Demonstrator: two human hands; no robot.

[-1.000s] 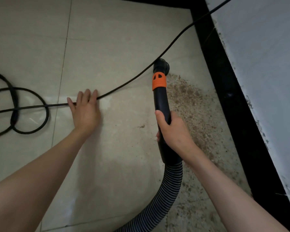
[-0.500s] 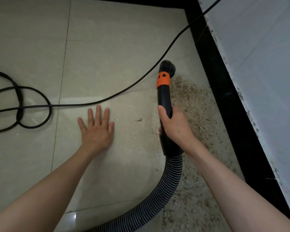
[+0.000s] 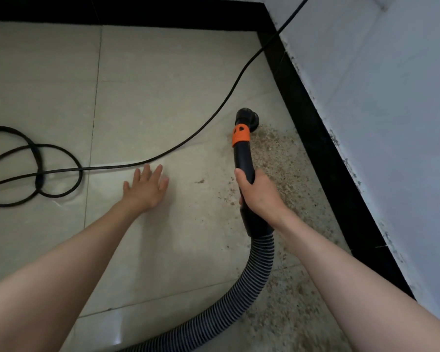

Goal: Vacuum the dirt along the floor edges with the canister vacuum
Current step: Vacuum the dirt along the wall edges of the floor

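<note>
Gripping the black wand, the right hand sets its nozzle at the dirt beside the 3 o'clock baseboard. The left hand lies flat, fingers spread, on bare floor just short of the cord at 12 o'clock.

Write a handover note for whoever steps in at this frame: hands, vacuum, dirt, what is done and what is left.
Right hand: grips the black wand; nozzle sits at the far end of the dirt.
Left hand: fingers spread, flat on the tile, just short of the cord.
Hose trails back toward the body.
Done: floor between nozzle and corner looks clean.
Left: the whole dirt strip along the baseboard, running back past the right arm.
</note>
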